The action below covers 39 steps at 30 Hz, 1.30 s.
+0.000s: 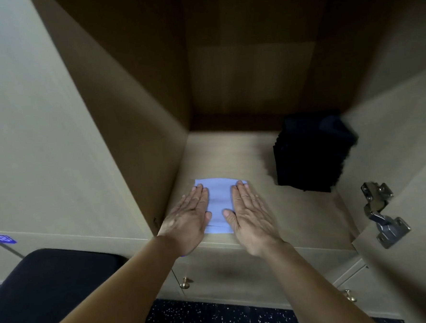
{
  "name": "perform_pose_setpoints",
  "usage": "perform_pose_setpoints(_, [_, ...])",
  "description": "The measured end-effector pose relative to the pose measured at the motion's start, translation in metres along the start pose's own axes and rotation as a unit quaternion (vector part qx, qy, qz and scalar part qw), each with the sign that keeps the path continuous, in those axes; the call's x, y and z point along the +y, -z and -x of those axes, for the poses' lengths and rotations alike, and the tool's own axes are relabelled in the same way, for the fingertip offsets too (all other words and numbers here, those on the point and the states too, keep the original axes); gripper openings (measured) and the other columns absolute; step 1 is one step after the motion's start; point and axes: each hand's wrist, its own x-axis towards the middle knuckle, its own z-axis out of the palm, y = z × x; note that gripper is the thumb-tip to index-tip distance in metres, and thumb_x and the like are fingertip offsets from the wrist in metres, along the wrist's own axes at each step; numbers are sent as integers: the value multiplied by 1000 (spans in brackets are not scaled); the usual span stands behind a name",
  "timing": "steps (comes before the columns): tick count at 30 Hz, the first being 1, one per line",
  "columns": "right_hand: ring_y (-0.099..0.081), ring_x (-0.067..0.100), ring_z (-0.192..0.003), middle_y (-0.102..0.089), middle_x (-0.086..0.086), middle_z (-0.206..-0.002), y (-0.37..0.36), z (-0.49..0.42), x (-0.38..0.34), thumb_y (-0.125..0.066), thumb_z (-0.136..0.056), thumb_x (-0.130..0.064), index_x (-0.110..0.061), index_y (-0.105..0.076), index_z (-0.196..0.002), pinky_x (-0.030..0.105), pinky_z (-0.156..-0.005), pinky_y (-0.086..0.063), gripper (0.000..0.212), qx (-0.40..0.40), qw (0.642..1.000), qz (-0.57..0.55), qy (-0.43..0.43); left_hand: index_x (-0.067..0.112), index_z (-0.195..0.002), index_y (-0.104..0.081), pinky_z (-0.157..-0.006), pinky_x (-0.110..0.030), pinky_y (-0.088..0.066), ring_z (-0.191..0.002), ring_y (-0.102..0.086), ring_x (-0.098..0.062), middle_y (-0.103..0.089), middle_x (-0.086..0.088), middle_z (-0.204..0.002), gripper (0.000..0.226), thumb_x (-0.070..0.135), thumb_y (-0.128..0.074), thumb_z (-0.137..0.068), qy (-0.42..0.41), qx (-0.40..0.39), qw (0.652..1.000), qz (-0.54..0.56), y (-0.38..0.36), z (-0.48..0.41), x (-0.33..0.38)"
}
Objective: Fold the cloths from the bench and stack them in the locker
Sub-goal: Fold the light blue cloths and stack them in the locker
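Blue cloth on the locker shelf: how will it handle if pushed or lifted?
Probably floppy: the cloth lies thin and flat under the left hand and right hand. Likely light. Layers at its near edge may splay if lifted.

The pale blue folded rectangular cloth (pixel 219 203) looks like smooth, matt fabric. Under it, the beige wood-grain locker shelf (pixel 231 155) is matt. Right of the cloth, the black stack of folded cloths (pixel 309 155) looks dull. Farther right, the silver metal door hinge (pixel 382 213) shines. Below the cloth, a round brass-coloured knob (pixel 186 282) gleams.
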Motion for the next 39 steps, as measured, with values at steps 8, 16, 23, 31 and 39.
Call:
perform_pose_setpoints(8, [-11,15,-149,-16,5,-161,30,6,-11,-30,-104,-38,-12,-27,-151,21,-115,-7,53,-7,1000,-6,-2,0,-143,-44,-116,-33,-23,-140,-41,-29,-36,-18,-153,82,51,-12,-87,0,36,999,33,25,24,8])
perform_pose_setpoints(16, [-54,25,-117,-60,4,-125,83,63,-63,-43,-99,-37,-17,-52,-123,31,-82,-40,33,46,999,19,-6,13,-146,-42,-112,-32,-31,-136,-41,-27,-42,-5,-152,53,39,-46,-100,41,94,995,19,81,101,25])
perform_pose_setpoints(23, [-50,25,-120,-55,5,-131,111,132,-129,-44,-98,-43,-13,-49,-126,30,-80,-36,41,38,999,-2,36,23,-152,-29,-115,-31,-23,-145,-28,-18,-31,3,-158,59,47,-42,-100,124,113,985,-38,125,215,15])
perform_pose_setpoints(31, [-48,28,-126,-52,7,-139,93,204,-231,-45,-98,-43,-15,-43,-140,37,-97,-39,51,21,989,-25,143,22,-151,-33,-109,-34,-32,-138,-38,-21,-37,3,-154,59,47,-45,-99,272,123,954,-35,135,385,-30])
perform_pose_setpoints(39, [-47,25,-130,-48,4,-145,38,248,-307,-44,-99,-43,-17,-40,-143,36,-101,-38,51,-34,972,-19,233,18,-149,-39,-109,-36,-34,-137,-41,-23,-42,-1,-152,59,46,-50,-98,393,120,911,-17,103,515,-69])
